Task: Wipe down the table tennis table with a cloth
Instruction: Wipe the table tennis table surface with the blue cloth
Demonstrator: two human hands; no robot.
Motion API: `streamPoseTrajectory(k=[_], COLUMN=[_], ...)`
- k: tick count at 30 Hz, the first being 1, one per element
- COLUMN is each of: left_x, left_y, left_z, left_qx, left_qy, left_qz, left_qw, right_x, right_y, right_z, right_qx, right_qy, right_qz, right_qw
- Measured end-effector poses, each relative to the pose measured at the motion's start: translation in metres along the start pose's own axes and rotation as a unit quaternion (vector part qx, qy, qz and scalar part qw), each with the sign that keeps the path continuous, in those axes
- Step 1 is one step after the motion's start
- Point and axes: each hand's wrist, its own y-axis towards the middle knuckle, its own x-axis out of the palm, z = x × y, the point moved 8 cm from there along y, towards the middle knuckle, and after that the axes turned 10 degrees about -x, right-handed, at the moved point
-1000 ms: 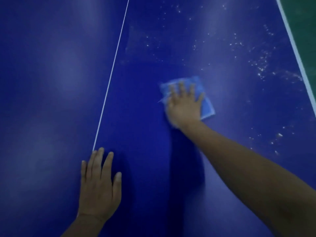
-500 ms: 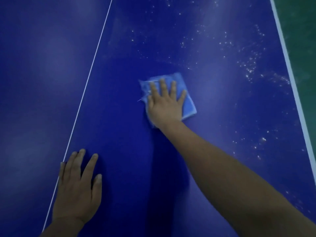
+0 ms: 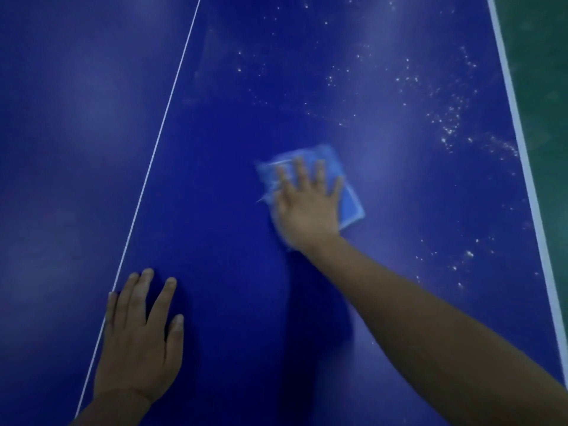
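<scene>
The fingers [image 3: 299, 173] of the right hand [image 3: 307, 207] are straight and spread, pressing flat on the cloth [image 3: 349, 201]. The cloth is a folded light-blue square lying on the bench [image 3: 399, 186] right of centre; its upper and right edges show beyond the hand. The left hand [image 3: 138, 342] rests palm-down on the bench, fingers extended and slightly apart, holding nothing, its outer edge touching the thin white centre line [image 3: 159, 130]. The bench surface is dark blue with soft glare patches. White specks [image 3: 445, 127] are scattered over the area above and right of the cloth. A white edge line [image 3: 522, 155] borders the right side; green floor [image 3: 544, 72] lies beyond it.
</scene>
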Motion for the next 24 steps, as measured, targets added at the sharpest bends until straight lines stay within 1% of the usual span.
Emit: streamPoseTrajectory(k=[1,2,3,4,5,6,7,8,9,10,11,12,13,14,15,16,17,18,19,20,22,23,24], left_x=[0.001,0.002,0.003,0.004,0.004,0.004,0.003,0.002,0.001,0.001,0.001,0.001,0.001,0.001,0.002,0.002,0.002,0.002,0.001,0.001,0.001,0.001,0.001], left_y=[0.000,0.001,0.001,0.002,0.002,0.002,0.002,0.002,0.002,0.002,0.001,0.001,0.001,0.001,0.001,0.001,0.001,0.002,0.002,0.002,0.001,0.001,0.000], left_z=[-0.001,-0.002,-0.003,-0.002,-0.002,-0.002,-0.002,-0.002,-0.001,-0.001,0.000,0.000,0.000,0.000,0.000,0.000,-0.001,-0.001,0.000,0.001,0.001,0.001,0.000], left_qx=[0.002,0.002,0.002,0.000,-0.003,-0.006,-0.009,-0.011,-0.009,-0.006,-0.004,-0.003,-0.001,0.000,0.001,0.000,0.000,0.003,0.007,0.011,0.013,0.011,0.009], left_qy=[0.004,0.008,0.010,0.011,0.012,0.010,0.004,0.001,0.001,0.003,0.004,0.004,0.003,0.003,0.003,0.003,0.003,0.000,-0.004,-0.006,-0.008,-0.010,-0.012], left_qz=[-0.001,-0.002,-0.001,-0.001,0.000,-0.002,-0.005,-0.007,-0.007,-0.007,-0.007,-0.007,-0.006,-0.004,-0.002,0.000,0.004,0.009,0.015,0.019,0.022,0.022,0.022], left_qw=[1.000,1.000,1.000,1.000,1.000,1.000,1.000,1.000,1.000,1.000,1.000,1.000,1.000,1.000,1.000,1.000,1.000,1.000,1.000,1.000,1.000,1.000,1.000], right_x=[0.007,0.008,0.004,-0.004,-0.013,-0.022,-0.030,-0.036,-0.039,-0.038,-0.036,-0.031,-0.025,-0.018,-0.008,0.001,0.007,0.007,0.002,-0.006,-0.022,-0.029,-0.033], right_y=[0.003,0.009,0.018,0.028,0.033,0.032,0.025,0.014,0.004,-0.004,-0.009,-0.012,-0.017,-0.026,-0.039,-0.057,-0.069,-0.071,-0.062,-0.050,-0.031,-0.031,-0.034], right_z=[-0.026,-0.029,-0.011,0.020,0.061,0.109,0.154,0.187,0.203,0.202,0.187,0.160,0.123,0.078,0.030,-0.010,-0.031,-0.027,-0.004,0.031,0.123,0.169,0.201], right_qx=[-0.077,-0.112,-0.103,-0.054,0.023,0.116,0.209,0.283,0.329,0.343,0.327,0.281,0.212,0.123,0.011,-0.094,-0.169,-0.205,-0.197,-0.147,0.035,0.125,0.188], right_qy=[-0.004,0.000,-0.003,-0.016,-0.026,-0.020,0.004,0.036,0.062,0.069,0.057,0.035,0.007,-0.011,-0.025,-0.029,-0.027,-0.027,-0.040,-0.064,-0.069,-0.047,-0.015], right_qz=[-0.019,-0.029,-0.024,-0.008,0.012,0.026,0.033,0.037,0.037,0.034,0.030,0.029,0.031,0.028,0.021,0.008,-0.007,-0.016,-0.009,0.004,0.008,0.004,0.000], right_qw=[0.997,0.993,0.994,0.998,0.999,0.993,0.977,0.958,0.942,0.936,0.943,0.959,0.977,0.992,0.999,0.995,0.985,0.978,0.980,0.987,0.997,0.991,0.982])
